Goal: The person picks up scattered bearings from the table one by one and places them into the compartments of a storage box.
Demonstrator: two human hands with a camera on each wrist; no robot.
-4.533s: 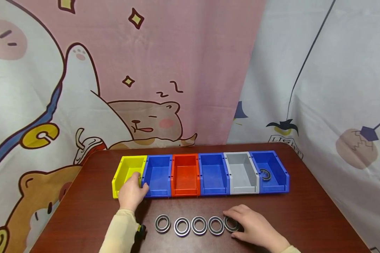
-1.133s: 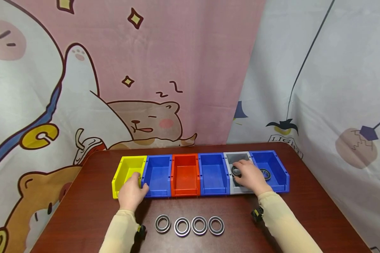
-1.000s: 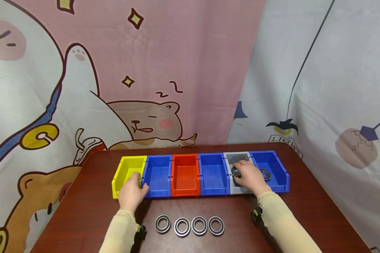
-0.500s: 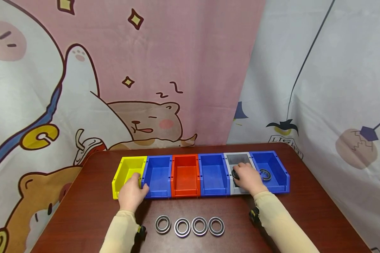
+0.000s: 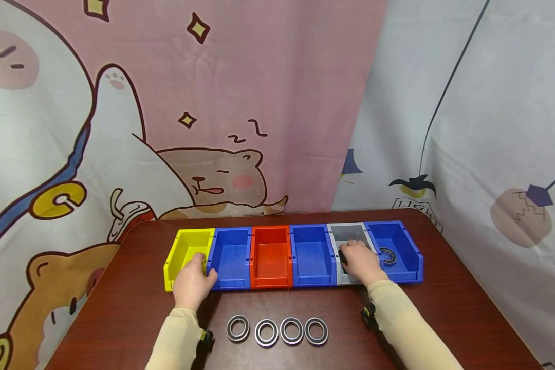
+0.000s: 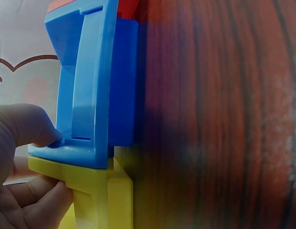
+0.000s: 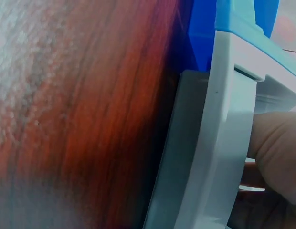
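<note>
My left hand (image 5: pixel 193 281) pinches the adjoining walls of the yellow bin (image 5: pixel 168 267) and the leftmost blue bin (image 5: pixel 233 282). In the left wrist view its thumb (image 6: pixel 36 125) lies on the blue side, the curled fingers (image 6: pixel 40 202) on the yellow side. My right hand (image 5: pixel 362 263) reaches down inside the grey bin (image 5: pixel 350 231) and holds a ball bearing (image 5: pixel 342 256), mostly hidden by the fingers. Another bearing (image 5: pixel 392 260) leans in the rightmost blue bin (image 5: pixel 409 277). Several bearings (image 5: pixel 228 329) lie in a row on the table before the bins.
A red bin (image 5: pixel 271 281) and another blue bin (image 5: pixel 312 280) stand between the hands, all bins joined side by side on the brown table (image 5: pixel 448 308). A patterned curtain (image 5: pixel 305 103) hangs right behind the table.
My right hand has taken the row's rightmost bearing from the table into the grey bin. Over the last second it has sunk lower there. The left hand has stayed put.
</note>
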